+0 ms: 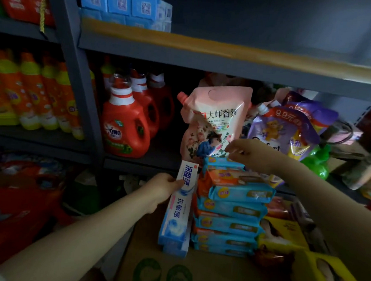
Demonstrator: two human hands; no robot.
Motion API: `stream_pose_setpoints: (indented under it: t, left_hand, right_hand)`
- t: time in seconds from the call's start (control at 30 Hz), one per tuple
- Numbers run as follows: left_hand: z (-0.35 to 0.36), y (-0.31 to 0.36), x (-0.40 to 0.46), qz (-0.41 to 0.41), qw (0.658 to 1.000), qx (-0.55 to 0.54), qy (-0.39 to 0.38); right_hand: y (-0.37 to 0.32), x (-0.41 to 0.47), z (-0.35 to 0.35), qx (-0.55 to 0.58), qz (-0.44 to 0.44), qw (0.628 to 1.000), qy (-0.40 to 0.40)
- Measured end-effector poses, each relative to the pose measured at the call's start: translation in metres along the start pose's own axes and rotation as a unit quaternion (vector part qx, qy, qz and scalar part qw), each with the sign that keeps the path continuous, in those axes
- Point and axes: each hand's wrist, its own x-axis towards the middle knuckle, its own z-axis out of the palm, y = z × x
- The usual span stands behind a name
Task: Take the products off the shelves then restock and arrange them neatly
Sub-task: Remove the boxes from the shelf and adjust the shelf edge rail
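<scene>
Left hand point(166, 188) gripped the upper end of a white-and-blue toothpaste box point(179, 207), thumb on its printed face and fingers curled behind it. That box stood nearly upright, tilted slightly right, with its lower end on a cardboard carton point(150, 268) and a second, similar box just behind it. Its right edge was touching or just beside a stack of soap packs point(230, 210), mostly blue wrappers with orange ones between; which of the two could not be told.

Right hand point(247, 154) hovered at the top of the stack, fingers bent downward toward the uppermost pack. Whether the fingertips pinched the pack or only touched it could not be told, as the hand was blurred.

Behind the stack, on the grey metal shelf point(207, 59), a pink spouted refill pouch point(213, 124) stood upright. Purple pouches point(289, 129) leaned to its right, with a green bottle point(315, 163) beyond them. Red detergent jugs point(124, 128) stood in a row to the left of the pink pouch, and orange-and-yellow bottles point(31, 94) filled the next bay. Blue boxes point(123, 6) sat on the shelf above. Yellow boxes point(283, 233) lay on the carton to the right of the stack.
</scene>
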Motion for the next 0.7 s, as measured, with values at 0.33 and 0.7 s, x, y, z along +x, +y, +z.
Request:
stream_pose_setpoints:
  t: [0.33, 0.7]
  left_hand:
    - [0.016, 0.001, -0.001, -0.019, 0.994, -0.104, -0.036]
    - [0.022, 0.02, -0.004, 0.243, 0.964, 0.096, -0.042]
  right_hand:
    - [0.01, 0.005, 0.004, 0.038, 0.057, 0.986, -0.149]
    - [0.018, -0.013, 0.025, 0.206, 0.094, 0.956, -0.187]
